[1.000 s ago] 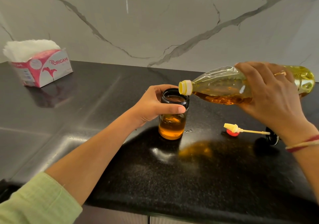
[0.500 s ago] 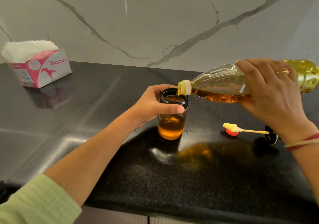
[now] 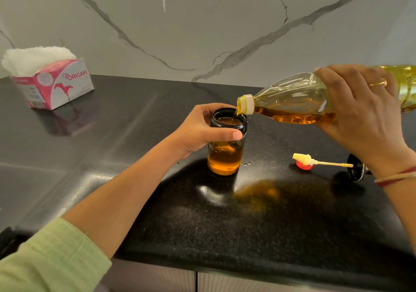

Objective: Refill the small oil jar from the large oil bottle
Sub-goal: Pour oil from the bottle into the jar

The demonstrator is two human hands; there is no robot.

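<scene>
The small glass oil jar (image 3: 226, 154) stands upright on the black counter (image 3: 135, 134), partly filled with amber oil. My left hand (image 3: 200, 129) grips its dark neck from the left, thumb across the front. My right hand (image 3: 362, 114) holds the large clear plastic oil bottle (image 3: 295, 102) tipped nearly flat, its yellow mouth just over the jar's right rim. A thin stream of oil runs from the mouth into the jar.
The jar's black lid with a yellow brush (image 3: 324, 163) lies on the counter at right, beside a small red cap (image 3: 304, 167). A pink and white tissue box (image 3: 51, 78) sits at the back left. A marble wall rises behind the counter.
The bottle has tilted down and come nearer to the jar's rim, and oil now flows into the jar. My left hand has kept its hold on the jar.
</scene>
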